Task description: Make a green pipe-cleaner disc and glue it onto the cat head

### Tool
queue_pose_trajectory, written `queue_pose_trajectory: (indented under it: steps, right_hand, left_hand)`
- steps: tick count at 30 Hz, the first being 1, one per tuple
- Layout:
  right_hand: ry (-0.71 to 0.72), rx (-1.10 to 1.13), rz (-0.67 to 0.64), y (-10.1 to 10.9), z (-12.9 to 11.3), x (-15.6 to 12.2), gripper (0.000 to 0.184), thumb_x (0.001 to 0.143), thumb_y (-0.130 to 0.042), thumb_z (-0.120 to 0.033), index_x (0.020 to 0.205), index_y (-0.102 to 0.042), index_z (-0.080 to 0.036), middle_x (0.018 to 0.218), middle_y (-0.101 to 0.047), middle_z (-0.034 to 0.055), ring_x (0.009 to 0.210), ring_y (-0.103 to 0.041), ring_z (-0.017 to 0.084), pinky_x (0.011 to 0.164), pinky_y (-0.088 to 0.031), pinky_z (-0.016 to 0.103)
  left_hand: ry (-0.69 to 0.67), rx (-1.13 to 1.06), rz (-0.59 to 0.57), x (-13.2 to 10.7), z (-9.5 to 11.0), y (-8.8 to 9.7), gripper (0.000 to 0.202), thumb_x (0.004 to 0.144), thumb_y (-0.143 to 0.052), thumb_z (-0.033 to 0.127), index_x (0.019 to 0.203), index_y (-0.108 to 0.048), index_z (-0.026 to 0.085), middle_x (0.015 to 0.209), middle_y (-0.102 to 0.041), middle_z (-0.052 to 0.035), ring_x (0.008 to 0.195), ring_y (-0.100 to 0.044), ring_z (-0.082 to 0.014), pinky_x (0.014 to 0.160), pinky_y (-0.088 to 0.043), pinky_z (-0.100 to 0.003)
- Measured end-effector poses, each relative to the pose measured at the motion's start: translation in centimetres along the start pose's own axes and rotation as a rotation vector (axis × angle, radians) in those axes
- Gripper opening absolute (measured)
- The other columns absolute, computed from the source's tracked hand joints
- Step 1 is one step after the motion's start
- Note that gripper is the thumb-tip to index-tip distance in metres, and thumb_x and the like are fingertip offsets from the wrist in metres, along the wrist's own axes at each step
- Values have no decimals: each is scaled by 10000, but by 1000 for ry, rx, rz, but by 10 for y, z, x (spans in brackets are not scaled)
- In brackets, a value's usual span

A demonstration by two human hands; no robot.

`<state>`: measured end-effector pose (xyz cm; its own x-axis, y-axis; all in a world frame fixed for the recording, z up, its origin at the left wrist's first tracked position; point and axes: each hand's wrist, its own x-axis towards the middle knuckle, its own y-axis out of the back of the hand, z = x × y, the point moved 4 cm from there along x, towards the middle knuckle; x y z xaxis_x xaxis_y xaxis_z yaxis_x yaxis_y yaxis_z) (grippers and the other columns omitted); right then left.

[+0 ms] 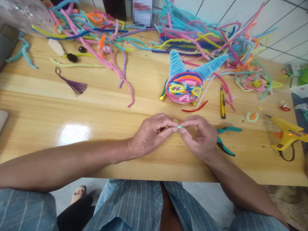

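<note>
green piece (pixel 179 127) is pinched by both hands (pixel 149 134) (pixel 201 135); clear container (pixel 25 14) has indistinct contents.

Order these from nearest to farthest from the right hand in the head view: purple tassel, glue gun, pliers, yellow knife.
1. Pliers: just right of the right hand.
2. Yellow knife: ahead and to the right.
3. Glue gun: far right.
4. Purple tassel: far left.

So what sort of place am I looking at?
Probably a craft workspace, though home or workshop I can't tell: there's a big heap of pipe cleaners, a yellow hot-glue gun and a utility knife.
</note>
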<state>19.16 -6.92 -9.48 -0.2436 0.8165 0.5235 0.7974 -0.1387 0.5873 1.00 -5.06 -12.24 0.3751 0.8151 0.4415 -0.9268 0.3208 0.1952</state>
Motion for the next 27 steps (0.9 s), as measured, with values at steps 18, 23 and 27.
queue_pose_trajectory:
  steps: [18,23,27]
  right_hand:
    - [-22,-23,-16,2,1,-1,200,890,-714,-128,986,-683,-300,821,-754,-15,714,-716,197,655,-584,357]
    - [-7,-11,-23,1,0,1,197,902,-705,-121,982,-672,-298,812,-744,-19,709,-710,186,641,-581,343]
    - [-9,9,-31,1,0,1,216,896,-705,-97,984,-665,-290,825,-732,-21,717,-706,174,653,-576,329]
  left_hand:
    - [46,14,7,-2,-4,-3,15,1006,-751,178,1011,-738,173,853,-730,-6,693,-620,-91,647,-497,-208]
    - [22,-1,12,-2,-4,-4,13,1011,-747,174,1001,-742,179,851,-731,-7,722,-645,-98,670,-516,-211]
    - [7,-6,14,-1,-3,-4,25,1003,-754,149,994,-747,171,839,-726,-5,723,-647,-94,673,-512,-203]
